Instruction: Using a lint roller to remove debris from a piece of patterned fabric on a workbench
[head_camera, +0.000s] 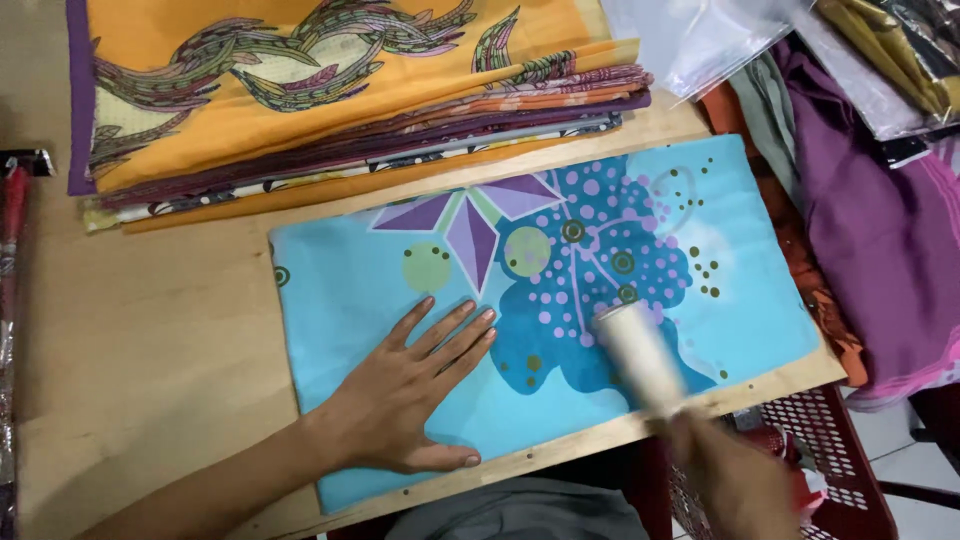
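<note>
The folded light-blue cloth (700, 300), printed with purple petals, dots and a darker blue flower shape, lies flat on the wooden table (150, 340), its long edge near the table's front edge. The left hand (415, 390) rests palm-down on the cloth's near-left part, fingers (455, 330) spread and pointing up-right, thumb along the lower hem — open and flat, gripping nothing, only pressing. The right hand (735, 480), blurred with motion at the lower right, is closed around the handle of a white lint roller (640, 355), whose drum lies on the cloth just right of the left fingertips. To roll well, I judge that the pressing hand should keep the fabric taut and smooth while the roller travels in straight, overlapping passes away from it — light, even pressure, so the cloth does not bunch or shift. The left forearm comes in low from the bottom left, the wrist straight; the right wrist is too smeared to read. Behind the cloth sits a stack of folded printed fabrics (330, 90), orange on top; to the right lie purple and orange cloths (880, 230) and clear plastic bags (700, 40).
</note>
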